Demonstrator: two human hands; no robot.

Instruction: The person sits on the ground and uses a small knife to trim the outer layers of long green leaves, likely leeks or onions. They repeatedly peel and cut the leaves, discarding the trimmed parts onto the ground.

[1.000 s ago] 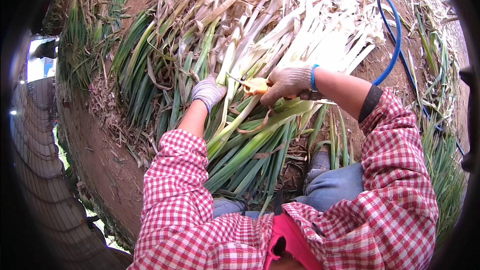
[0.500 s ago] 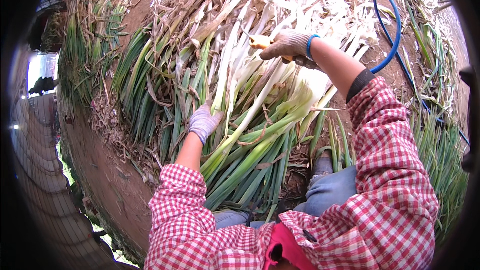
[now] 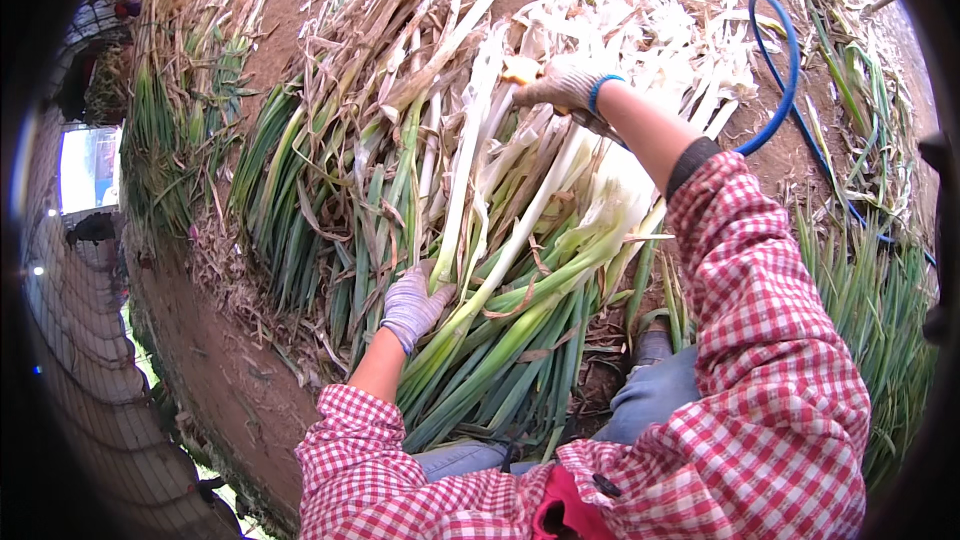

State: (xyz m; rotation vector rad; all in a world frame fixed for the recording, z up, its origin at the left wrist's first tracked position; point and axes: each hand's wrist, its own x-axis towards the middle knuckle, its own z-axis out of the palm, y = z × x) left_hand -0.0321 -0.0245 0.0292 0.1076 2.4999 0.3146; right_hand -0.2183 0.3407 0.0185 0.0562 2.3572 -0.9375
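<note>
My left hand [image 3: 415, 306], in a pale knit glove, is closed round a large green onion [image 3: 460, 175] where its white shank turns green. The shank slants up and away from me. My gloved right hand [image 3: 568, 86] grips a yellow air blow gun [image 3: 522, 70] beside the onion's far white end; fingers and glove cover most of the tool. To the right of the held stalk lies a heap of green onions [image 3: 545, 305], leaves toward me. Some of their shanks are bare and white.
Pale peeled skins [image 3: 640, 10] litter the ground beyond my right hand. A blue hose [image 3: 797, 50] loops at the right. Unpeeled green onions with dry leaves [image 3: 280, 190] lie to the left, and more green leaves [image 3: 870, 330] at the right. My knee [image 3: 655, 400] is close by.
My left hand has moved nearer to me and slightly right, drawing the green onion along. My right hand has shifted slightly left with the air blow gun.
</note>
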